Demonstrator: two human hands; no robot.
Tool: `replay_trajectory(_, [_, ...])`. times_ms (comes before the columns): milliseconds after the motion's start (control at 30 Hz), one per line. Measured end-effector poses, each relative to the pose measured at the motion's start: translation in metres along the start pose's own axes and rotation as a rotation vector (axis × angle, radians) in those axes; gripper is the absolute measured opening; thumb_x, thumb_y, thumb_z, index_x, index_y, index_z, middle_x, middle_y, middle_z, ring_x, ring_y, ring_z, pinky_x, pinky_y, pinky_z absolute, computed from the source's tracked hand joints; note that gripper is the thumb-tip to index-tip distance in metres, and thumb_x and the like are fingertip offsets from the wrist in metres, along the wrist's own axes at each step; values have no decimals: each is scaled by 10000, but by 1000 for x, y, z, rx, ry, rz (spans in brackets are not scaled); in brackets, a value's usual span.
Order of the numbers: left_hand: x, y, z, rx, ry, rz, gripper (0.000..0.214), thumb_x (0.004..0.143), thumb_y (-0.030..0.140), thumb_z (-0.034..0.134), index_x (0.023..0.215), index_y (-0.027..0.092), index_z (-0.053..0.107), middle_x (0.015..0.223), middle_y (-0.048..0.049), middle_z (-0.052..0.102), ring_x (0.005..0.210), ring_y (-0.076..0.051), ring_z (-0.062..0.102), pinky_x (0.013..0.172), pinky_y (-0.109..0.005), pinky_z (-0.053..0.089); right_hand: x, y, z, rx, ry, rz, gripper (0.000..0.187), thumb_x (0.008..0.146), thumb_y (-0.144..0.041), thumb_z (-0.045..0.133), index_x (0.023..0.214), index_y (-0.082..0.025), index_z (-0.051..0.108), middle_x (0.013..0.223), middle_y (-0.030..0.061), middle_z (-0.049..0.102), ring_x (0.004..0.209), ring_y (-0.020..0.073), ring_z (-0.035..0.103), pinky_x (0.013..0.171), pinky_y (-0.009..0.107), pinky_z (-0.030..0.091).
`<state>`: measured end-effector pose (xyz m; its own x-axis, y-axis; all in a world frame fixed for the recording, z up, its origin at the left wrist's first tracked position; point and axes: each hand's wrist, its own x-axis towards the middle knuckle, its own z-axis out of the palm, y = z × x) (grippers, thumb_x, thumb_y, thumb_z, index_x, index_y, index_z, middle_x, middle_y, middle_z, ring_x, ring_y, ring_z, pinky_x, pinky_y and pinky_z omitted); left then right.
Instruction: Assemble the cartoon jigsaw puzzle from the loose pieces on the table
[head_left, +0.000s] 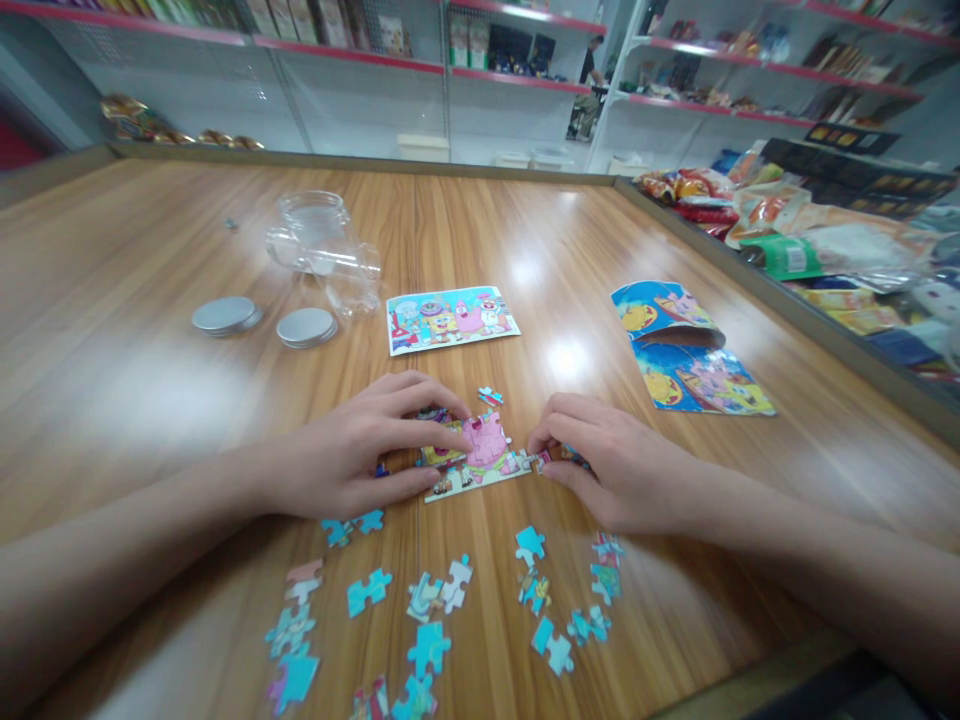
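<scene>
A partly joined jigsaw puzzle (486, 445) with a pink cartoon figure lies on the table in front of me. My left hand (382, 440) rests over its left part, fingers spread and fingertips on the joined pieces, hiding some of them. Thumb and forefinger of my right hand (615, 455) pinch a small puzzle piece (541, 461) at the puzzle's right end. One loose blue piece (490, 396) sits just above the puzzle. Nearer to me, several loose pieces (430, 648) are scattered. Beyond my hands lies the reference picture card (453, 320).
Clear plastic jars (322, 245) stand at the back left, with silver lids (306, 326) near them. A folded blue printed sheet (694, 350) lies at the right. Past the table's raised edge, snack packages (810, 235) are heaped. A person (589, 88) is far off between shelves.
</scene>
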<state>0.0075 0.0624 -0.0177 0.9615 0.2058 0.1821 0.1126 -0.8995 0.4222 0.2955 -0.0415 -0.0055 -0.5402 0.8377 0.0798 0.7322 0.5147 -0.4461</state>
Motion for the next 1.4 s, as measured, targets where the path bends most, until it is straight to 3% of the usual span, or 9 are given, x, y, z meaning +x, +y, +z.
replay_trajectory(533, [-1, -1, 0, 12, -3, -13, 430, 945, 242, 607, 1365, 324, 569, 1368, -62, 532, 1247, -240, 496, 1069, -405, 409, 1, 3, 4, -25, 44, 33, 73, 938, -235, 618, 949, -164, 634, 894, 44, 636, 848, 180, 579, 761, 317, 430])
replay_trajectory(1400, [2, -2, 2, -32, 67, -7, 350, 941, 199, 609, 1274, 295, 651, 1301, -81, 600, 1192, -232, 559, 1025, -385, 462, -1, 5, -3, -13, -39, -31, 145, 968, -232, 563, 1062, -170, 656, 933, 50, 654, 852, 174, 573, 766, 309, 416])
